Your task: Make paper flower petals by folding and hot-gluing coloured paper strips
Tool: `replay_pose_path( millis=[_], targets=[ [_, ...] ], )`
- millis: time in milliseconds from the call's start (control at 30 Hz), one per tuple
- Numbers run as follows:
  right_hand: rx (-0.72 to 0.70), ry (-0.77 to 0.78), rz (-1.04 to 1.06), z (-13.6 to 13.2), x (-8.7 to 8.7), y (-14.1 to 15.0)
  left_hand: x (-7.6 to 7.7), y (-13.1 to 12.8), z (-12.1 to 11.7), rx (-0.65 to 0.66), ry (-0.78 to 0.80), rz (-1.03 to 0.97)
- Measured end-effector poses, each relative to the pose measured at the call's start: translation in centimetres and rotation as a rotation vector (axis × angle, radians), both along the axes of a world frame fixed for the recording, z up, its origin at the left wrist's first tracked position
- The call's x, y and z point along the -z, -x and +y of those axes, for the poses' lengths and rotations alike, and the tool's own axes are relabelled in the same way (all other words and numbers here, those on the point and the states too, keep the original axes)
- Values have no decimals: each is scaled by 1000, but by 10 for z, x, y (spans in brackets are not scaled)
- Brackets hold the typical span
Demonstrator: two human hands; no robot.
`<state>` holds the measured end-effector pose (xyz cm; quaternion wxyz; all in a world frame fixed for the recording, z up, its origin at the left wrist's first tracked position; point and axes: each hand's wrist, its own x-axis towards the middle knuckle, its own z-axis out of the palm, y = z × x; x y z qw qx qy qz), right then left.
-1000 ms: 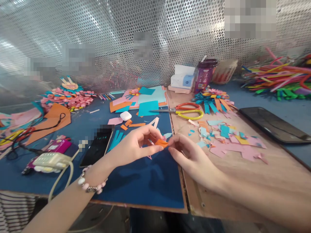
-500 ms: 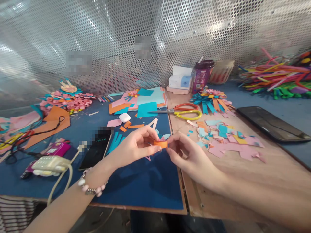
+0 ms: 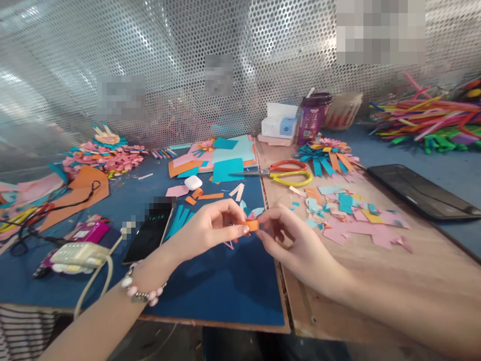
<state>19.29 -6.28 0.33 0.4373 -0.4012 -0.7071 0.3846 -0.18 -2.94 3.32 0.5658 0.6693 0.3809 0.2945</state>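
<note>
Between my two hands an orange paper strip point(image 3: 249, 225) is bent into a small loop, held above the blue mat. My left hand point(image 3: 216, 225) pinches its left end between thumb and fingers. At its right end, the thumb and forefinger of my right hand point(image 3: 287, 233) close on the paper. Just behind the hands lie pale pink strips point(image 3: 237, 191) and light blue paper pieces point(image 3: 252, 210), partly hidden by my fingers. Teal strips point(image 3: 181, 219) and a longer orange strip point(image 3: 210, 196) rest near my left hand.
Scissors point(image 3: 278, 173) lie beyond my hands, beside stacked coloured paper point(image 3: 235, 150). Paper scraps point(image 3: 361, 215) cover part of the wooden board on the right. A phone point(image 3: 150, 228) and a white case point(image 3: 193, 182) are at left; a dark tablet-like object point(image 3: 421, 190) sits far right.
Both hands stay in almost the same place around the orange strip. My left fingers have shifted slightly, and the pale pink strips behind them show more fully.
</note>
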Motion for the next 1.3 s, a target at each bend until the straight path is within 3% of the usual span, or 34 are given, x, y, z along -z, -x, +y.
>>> replay_pose_path(
  millis=[1300],
  targets=[
    [-27,-57,-4,3,5,-1,5,3,0,67,48,-1]
  ],
)
